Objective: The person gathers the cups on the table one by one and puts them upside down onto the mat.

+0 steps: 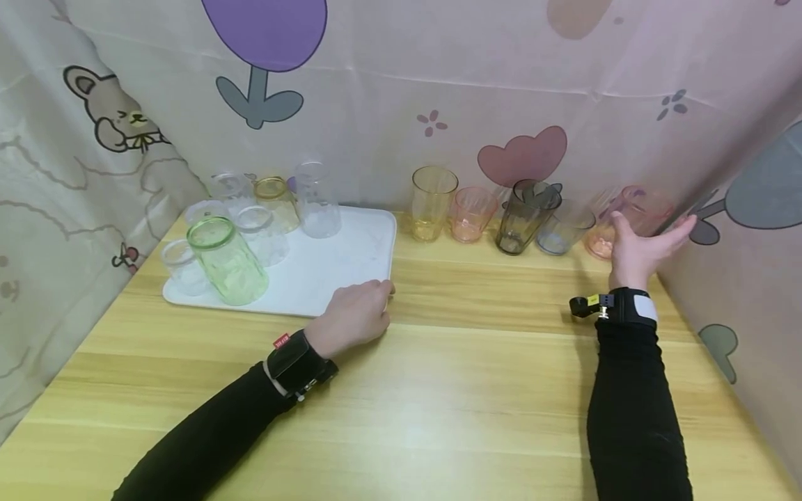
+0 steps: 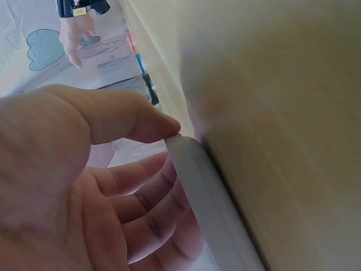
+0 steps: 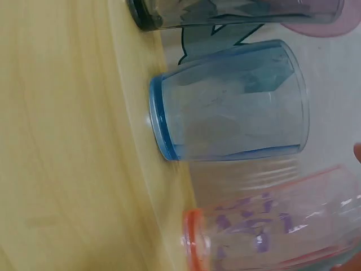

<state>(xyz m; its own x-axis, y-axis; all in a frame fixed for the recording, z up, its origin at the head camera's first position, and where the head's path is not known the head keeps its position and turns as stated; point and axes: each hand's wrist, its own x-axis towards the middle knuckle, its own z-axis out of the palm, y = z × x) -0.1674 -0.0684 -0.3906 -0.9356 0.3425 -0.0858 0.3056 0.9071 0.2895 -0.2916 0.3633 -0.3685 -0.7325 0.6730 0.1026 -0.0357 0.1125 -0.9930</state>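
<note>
In the head view, bare counter [image 1: 476, 390] is fronting the pink glass [image 1: 639, 212], the right hand [image 1: 642, 252] holding splayed fingers beside it; from the left wrist, the left hand [image 2: 84, 206] is gripping the white tray [image 2: 211, 203] by its edge; from the right, a blue glass [image 3: 231, 104] is standing alongside.

Twelve glasses [image 1: 228, 271], one white tray [image 1: 360, 240], two sleeves [image 1: 638, 417]

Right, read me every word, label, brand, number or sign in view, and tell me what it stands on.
No text can be read.
Red tag on the left wristband: lettering too small to read.
Yellow label on the right wrist camera: too small to read.
Purple marks on or showing through the pink tumbler nearest the right hand: no legible letters.
</note>
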